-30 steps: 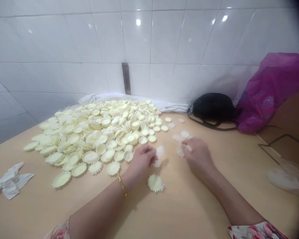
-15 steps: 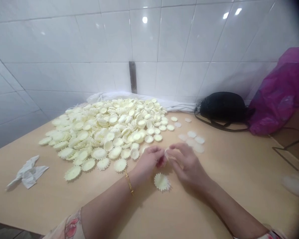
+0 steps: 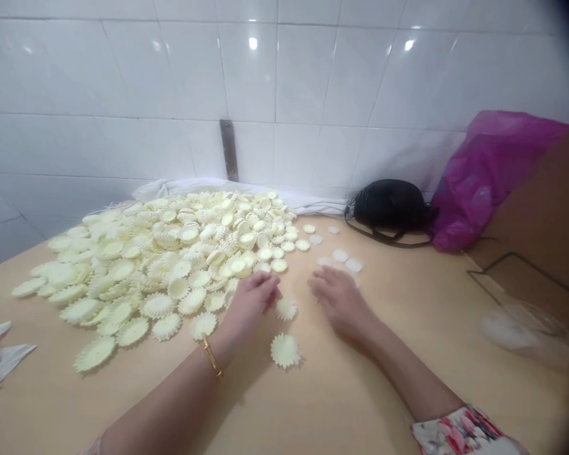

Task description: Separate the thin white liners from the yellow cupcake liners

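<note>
Parted now, my left hand (image 3: 251,298) curls, grip unclear, just left of the small cream fluted plastic disc (image 3: 286,308); right hand (image 3: 340,302) lies spread, farther.

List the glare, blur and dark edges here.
Head view: lamp glare spots the wall tiles; the clear bag at right is blurred; a dark vignette rounds the right edge; the left hand casts a soft shadow on the table.

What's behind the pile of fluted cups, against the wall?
A bunched white cloth runs along the tiled wall behind the pile of fluted cups, with a dark metal strip upright on the wall above it. Whether the cloth extends under the pile is hidden.
</note>
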{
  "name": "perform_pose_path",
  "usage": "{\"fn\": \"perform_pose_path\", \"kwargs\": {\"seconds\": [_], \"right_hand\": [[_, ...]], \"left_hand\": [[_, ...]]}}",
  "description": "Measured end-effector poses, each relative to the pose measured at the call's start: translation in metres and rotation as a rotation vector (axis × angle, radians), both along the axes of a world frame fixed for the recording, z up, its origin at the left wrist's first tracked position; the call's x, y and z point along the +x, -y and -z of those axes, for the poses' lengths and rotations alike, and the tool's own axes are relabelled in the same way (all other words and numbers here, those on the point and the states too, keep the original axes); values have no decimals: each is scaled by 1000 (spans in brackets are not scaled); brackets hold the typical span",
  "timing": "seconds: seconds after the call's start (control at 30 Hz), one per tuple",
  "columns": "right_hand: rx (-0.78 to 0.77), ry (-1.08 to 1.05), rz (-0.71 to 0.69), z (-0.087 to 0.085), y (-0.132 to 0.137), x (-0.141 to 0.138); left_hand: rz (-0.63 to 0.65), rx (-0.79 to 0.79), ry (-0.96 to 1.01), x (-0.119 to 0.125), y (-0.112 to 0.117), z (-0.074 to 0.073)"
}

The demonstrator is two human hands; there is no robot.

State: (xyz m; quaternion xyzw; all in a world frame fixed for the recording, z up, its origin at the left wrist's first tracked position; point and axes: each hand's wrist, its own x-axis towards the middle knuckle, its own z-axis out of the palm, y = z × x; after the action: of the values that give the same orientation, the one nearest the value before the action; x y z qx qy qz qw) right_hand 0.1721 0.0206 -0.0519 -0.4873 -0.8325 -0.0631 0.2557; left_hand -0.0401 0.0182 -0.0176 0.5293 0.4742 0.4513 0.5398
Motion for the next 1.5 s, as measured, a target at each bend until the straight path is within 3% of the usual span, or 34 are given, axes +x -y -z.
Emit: {"fn": "perform_pose_path", "kwargs": {"seconds": [0.13,0.2,0.27,0.37,0.5,0.67,0.9,1.03,1.13,1.23,1.33,1.4,1.5], "right_hand": [[-25,71,124,5,-12,13],[53,-3,233,1,-13,17],[139,-127,257,-6,-8,11],[99,-277,44,-13,5,-13],[-34,-206,-131,-8,20,-47],[-91,-146,-106,0,19,-55],[-153,-435,-2,-18,19,-42],[-276,-255,-124,-18,21,-31],[-298,-159,-94,-15,19,-27],[-264,-299,-5,-17,19,-29],[-320,-576,15,-22,21,-33],[-357,-729,19,-24,24,-36],[-316,-779,20,-24,26,-42]], "left_hand": [[10,18,-26,-3,-2,1],[-24,36,-43,-2,-3,1],[-77,59,-57,-1,-3,2],[-110,49,-57,2,-3,2],[-123,12,-47,3,-5,2],[-119,44,-82,5,0,1],[-71,65,-128,14,8,-1],[-60,191,-201,13,9,-1],[19,204,-227,14,11,3],[102,221,-237,17,14,9],[87,216,-210,19,16,12],[119,133,-185,21,17,12],[226,-2,-128,22,19,8]]}}
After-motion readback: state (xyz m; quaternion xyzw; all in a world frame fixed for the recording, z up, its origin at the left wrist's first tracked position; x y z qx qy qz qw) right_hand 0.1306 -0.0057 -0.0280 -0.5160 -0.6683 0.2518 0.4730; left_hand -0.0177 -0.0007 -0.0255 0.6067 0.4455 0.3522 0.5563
